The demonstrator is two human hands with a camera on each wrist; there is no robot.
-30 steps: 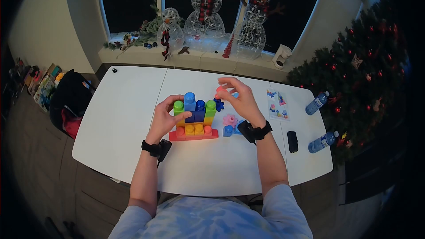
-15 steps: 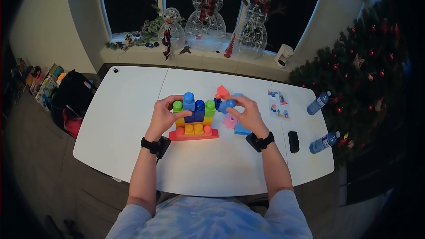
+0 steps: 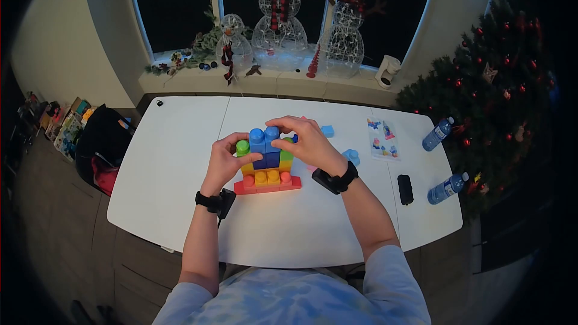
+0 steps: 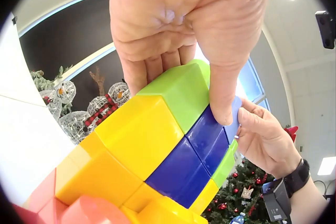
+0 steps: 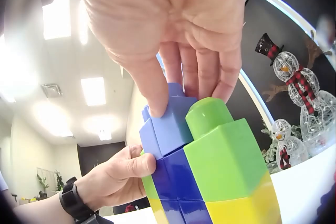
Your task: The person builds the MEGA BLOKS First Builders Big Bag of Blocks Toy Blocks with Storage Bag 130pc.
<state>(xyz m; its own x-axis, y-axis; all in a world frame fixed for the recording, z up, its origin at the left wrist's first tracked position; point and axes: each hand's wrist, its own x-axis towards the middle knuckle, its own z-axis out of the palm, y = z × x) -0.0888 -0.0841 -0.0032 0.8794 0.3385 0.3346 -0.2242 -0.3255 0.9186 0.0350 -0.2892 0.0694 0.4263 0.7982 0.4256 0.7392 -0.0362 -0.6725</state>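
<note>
A toy building block structure (image 3: 265, 177) stands on the table, with a red base, yellow and orange rows, dark blue blocks (image 4: 178, 171) in the middle and green blocks (image 5: 223, 163) at the sides. My left hand (image 3: 224, 159) grips its upper left side, the thumb across the front on a dark blue block. At the top, my right hand (image 3: 308, 143) pinches a light blue block (image 5: 176, 121) between thumb and fingers. That block sits beside another light blue block (image 3: 256, 138), above the dark blue ones.
To the right lie a light blue piece (image 3: 351, 156), a small light blue block (image 3: 327, 131), a picture sheet (image 3: 383, 138) and a black case (image 3: 405, 189). Two water bottles (image 3: 438, 134) stand at the right edge. Other loose pieces are partly hidden behind my right hand.
My right hand has left the red piece at the back, picked up a light blue block from the table's right and carried it left onto the structure's top. The left hand keeps its grip.
</note>
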